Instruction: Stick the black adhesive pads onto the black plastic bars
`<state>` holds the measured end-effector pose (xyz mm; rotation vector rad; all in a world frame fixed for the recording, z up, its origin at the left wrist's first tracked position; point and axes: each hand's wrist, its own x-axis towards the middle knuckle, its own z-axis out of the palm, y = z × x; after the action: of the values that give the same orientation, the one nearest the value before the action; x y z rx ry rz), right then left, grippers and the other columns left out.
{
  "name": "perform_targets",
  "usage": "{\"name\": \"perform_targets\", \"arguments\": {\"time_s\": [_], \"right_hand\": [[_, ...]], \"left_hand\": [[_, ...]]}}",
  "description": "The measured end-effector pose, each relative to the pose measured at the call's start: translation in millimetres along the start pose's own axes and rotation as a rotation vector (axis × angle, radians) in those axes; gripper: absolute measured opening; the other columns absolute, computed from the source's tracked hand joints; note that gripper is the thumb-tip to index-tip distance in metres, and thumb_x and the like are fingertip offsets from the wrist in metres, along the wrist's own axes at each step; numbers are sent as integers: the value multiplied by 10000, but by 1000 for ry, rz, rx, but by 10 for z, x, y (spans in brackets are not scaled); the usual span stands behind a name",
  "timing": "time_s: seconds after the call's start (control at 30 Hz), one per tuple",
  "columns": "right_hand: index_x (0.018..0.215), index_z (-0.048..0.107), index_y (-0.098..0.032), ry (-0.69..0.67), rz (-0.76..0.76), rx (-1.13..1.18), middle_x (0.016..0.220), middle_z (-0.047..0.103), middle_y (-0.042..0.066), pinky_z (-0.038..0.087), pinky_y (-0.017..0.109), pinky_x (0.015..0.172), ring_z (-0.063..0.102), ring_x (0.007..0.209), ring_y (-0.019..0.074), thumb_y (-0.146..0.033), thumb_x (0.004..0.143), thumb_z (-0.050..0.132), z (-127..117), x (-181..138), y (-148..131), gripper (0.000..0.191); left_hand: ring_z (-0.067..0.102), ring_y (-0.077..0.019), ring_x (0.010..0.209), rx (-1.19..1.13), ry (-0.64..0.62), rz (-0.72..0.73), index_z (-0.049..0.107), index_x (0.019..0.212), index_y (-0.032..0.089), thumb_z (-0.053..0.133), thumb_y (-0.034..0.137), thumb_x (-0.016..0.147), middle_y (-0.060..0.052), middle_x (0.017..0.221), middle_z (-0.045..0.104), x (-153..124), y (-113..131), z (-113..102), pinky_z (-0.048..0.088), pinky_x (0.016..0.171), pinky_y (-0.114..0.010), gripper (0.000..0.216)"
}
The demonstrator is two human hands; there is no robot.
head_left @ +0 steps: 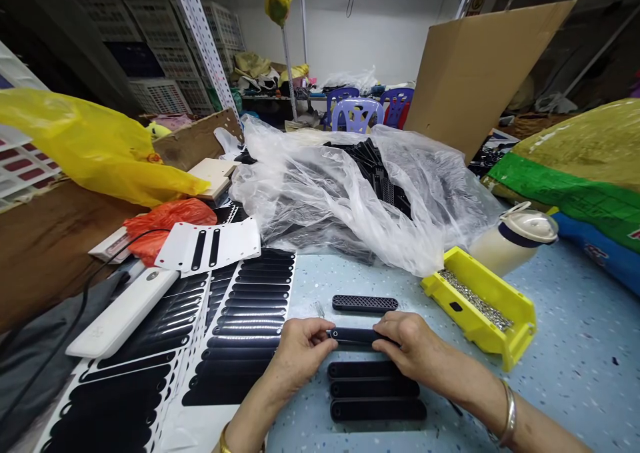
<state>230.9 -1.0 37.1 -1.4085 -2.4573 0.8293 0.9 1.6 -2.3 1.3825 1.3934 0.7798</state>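
In front of me, a narrow black plastic strip (353, 335) with rounded ends is held level between both hands. My left hand (304, 347) pinches its left end, where a small hole shows, between thumb and fingers. Around its right end my right hand (413, 346) is closed, hiding that end. Just beyond lies a black strip with a lattice face (365, 303). Nearer me, three smooth black strips (375, 389) lie in a row on the speckled blue table (310, 279). To the left, sheets of glossy black stickers (255, 313) on white backing are spread out.
A yellow bin (523, 343) of small metal parts stands at the right, beside a cream lidded bottle (505, 239). Clear plastic sheeting (320, 199) over many black strips fills the back. A white elongated device (120, 316) rests on the sheets at left.
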Motion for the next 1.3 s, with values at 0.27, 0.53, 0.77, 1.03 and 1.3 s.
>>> {"name": "perform_targets", "arguments": {"time_s": [0.27, 0.53, 0.77, 1.03, 1.3], "right_hand": [[781, 686, -145, -44, 50, -45, 830, 654, 52, 449, 251, 700, 609, 757, 161, -158, 897, 598, -62, 24, -78, 146], [780, 685, -141, -69, 78, -49, 840, 654, 56, 453, 243, 707, 608, 766, 157, -160, 900, 600, -125, 23, -137, 149], [774, 681, -144, -62, 76, -41, 829, 657, 57, 465, 249, 718, 613, 766, 162, -159, 896, 604, -116, 22, -122, 145], [775, 692, -135, -81, 106, -63, 840, 662, 75, 468, 250, 716, 619, 767, 170, -156, 895, 603, -145, 49, -178, 152], [766, 688, -138, -51, 65, -93, 820, 662, 67, 451, 245, 707, 613, 759, 167, -156, 887, 610, -75, 44, -106, 146]], "left_hand": [[622, -174, 599, 0, 11, -10, 797, 840, 151, 692, 233, 622, -35, 625, 697, 5, -18, -8, 480, 595, -273, 255], [614, -157, 583, -35, 1, 12, 792, 805, 167, 695, 227, 621, -22, 612, 697, 14, -54, -6, 476, 581, -258, 217], [586, -139, 539, -65, 12, -1, 785, 783, 171, 712, 214, 608, -7, 581, 682, 26, -70, 0, 462, 546, -246, 194], [574, -125, 516, -107, -43, -4, 780, 823, 146, 700, 228, 635, -15, 586, 675, 20, -63, -26, 451, 524, -236, 221], [564, -104, 441, -183, -102, -74, 749, 768, 120, 684, 347, 678, -3, 525, 627, 66, -3, -41, 426, 453, -207, 253]]}}
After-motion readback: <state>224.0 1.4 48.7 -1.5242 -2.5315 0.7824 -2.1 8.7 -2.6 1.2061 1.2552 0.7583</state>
